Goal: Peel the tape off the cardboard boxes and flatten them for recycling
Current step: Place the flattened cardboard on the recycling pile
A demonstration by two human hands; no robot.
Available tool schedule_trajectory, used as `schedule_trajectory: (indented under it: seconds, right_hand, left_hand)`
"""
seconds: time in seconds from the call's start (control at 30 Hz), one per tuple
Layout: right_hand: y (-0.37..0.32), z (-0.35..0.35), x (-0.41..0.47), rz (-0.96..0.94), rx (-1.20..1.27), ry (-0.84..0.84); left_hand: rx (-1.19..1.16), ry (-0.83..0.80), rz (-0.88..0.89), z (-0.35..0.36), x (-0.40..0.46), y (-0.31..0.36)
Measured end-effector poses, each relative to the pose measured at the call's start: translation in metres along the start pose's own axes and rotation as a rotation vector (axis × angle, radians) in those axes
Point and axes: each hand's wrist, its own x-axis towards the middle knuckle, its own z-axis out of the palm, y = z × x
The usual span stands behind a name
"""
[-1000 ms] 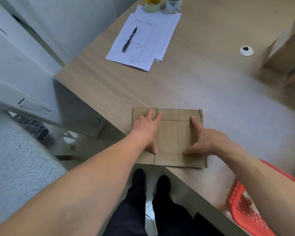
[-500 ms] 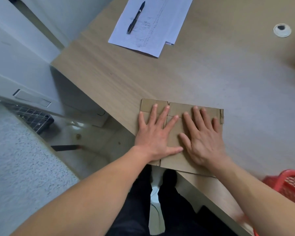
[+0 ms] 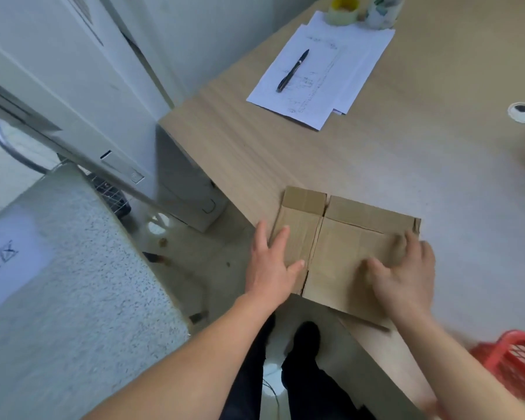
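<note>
A flattened brown cardboard box (image 3: 343, 237) lies at the near corner of the wooden desk (image 3: 391, 165), its near edge hanging a little over the desk's edge. My left hand (image 3: 270, 265) rests on its left panel with straight fingers, partly past the left edge. My right hand (image 3: 403, 277) lies on the right panel, fingers spread and blurred, reaching toward the box's right edge. No tape shows on the cardboard.
White papers (image 3: 325, 74) with a black pen (image 3: 293, 74) lie at the desk's far side, a tape roll (image 3: 343, 9) beyond them. A cable grommet (image 3: 522, 112) sits at the right. A red basket (image 3: 519, 365) stands below right, a grey cabinet (image 3: 73, 95) at left.
Both hands have slid apart from the middle of the flattened box toward its left and right sides, still lying on it. The camera has tilted back up.
</note>
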Motion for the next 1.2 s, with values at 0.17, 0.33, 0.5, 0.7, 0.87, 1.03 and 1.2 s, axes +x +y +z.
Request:
schedule_trajectory:
  seconds: [0.17, 0.33, 0.5, 0.7, 0.87, 1.03, 1.2]
  right_hand:
    - [-0.020, -0.005, -0.018, 0.220, 0.227, -0.042]
    - [-0.071, 0.001, -0.053, 0.034, 0.200, -0.092]
    - [-0.152, 0.039, -0.110, -0.228, 0.134, -0.149]
    - [-0.244, 0.130, -0.243, -0.496, 0.068, -0.335]
    - [-0.317, 0.226, -0.379, -0.630, -0.008, -0.524]
    - [-0.381, 0.326, -0.481, -0.872, -0.207, -0.673]
    - [-0.428, 0.416, -0.535, -0.964, -0.263, -0.736]
  left_hand:
    - [-0.182, 0.006, -0.124, -0.017, -0.021, -0.018]
    - [-0.198, 0.093, -0.114, -0.059, -0.049, -0.057]
    - [-0.279, 0.293, -0.152, -0.124, -0.089, -0.127]
    - [-0.367, 0.475, -0.289, -0.216, -0.168, -0.280]
    - [-0.423, 0.615, -0.468, -0.288, -0.258, -0.419]
    - [-0.406, 0.717, -0.639, -0.340, -0.316, -0.536]
    - [-0.329, 0.684, -0.757, -0.377, -0.316, -0.636]
